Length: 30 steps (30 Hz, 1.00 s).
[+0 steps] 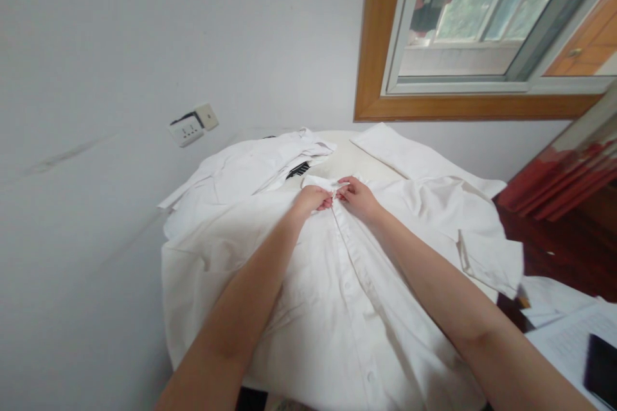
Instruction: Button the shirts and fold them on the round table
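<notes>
A white button-up shirt [347, 295] lies spread front-up over a padded surface, its button placket running toward me. Both my arms reach out to its collar end. My left hand [312, 198] is closed, pinching the shirt's fabric at the top of the placket. My right hand [357, 196] pinches the opposite edge there, fingertips nearly touching the left hand's. A short sleeve [489, 257] hangs off to the right.
Another white garment [250, 170] with a black label lies beyond, beside a folded white piece [409, 157]. A wall socket [193, 125] sits on the left wall. A wood-framed window [380, 45] is ahead. Papers [563, 327] and a dark wooden table [569, 250] stand right.
</notes>
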Each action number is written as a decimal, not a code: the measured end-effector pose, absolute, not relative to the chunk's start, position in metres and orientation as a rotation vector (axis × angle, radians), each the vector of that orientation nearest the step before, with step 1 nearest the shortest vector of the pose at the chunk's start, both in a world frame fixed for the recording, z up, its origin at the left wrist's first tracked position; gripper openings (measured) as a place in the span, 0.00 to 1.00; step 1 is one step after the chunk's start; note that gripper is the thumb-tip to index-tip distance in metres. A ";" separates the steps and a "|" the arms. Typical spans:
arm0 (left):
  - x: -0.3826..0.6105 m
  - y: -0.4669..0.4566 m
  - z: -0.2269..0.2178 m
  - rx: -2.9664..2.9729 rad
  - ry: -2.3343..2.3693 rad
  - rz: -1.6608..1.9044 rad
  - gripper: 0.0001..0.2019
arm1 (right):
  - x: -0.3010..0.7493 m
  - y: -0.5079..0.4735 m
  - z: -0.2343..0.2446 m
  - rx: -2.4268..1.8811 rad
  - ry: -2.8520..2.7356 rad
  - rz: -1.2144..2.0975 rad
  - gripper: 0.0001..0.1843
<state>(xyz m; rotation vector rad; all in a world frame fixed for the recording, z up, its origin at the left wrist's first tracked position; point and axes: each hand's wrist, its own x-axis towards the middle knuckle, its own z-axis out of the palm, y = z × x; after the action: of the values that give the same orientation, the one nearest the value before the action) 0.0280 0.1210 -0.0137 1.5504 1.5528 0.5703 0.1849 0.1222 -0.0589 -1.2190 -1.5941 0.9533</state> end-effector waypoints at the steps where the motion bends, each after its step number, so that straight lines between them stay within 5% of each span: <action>1: 0.028 0.121 -0.014 1.540 1.547 0.577 0.08 | 0.186 0.124 -0.059 -1.216 -1.584 0.987 0.14; 10: 0.031 0.124 -0.012 1.478 1.545 0.555 0.09 | 0.186 0.120 -0.053 -1.324 -1.518 0.986 0.05; 21: 0.033 0.124 -0.013 1.484 1.591 0.545 0.10 | 0.168 0.106 -0.025 -1.721 -2.028 0.311 0.12; 30: 0.034 0.123 -0.012 1.458 1.583 0.577 0.08 | 0.185 0.114 -0.042 -1.446 -1.853 0.773 0.12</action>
<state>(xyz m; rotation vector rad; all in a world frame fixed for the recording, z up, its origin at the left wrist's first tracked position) 0.0341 0.1228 -0.0117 1.4579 1.5830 0.5774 0.1848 0.1136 -0.0419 -1.4462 -1.8529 0.7727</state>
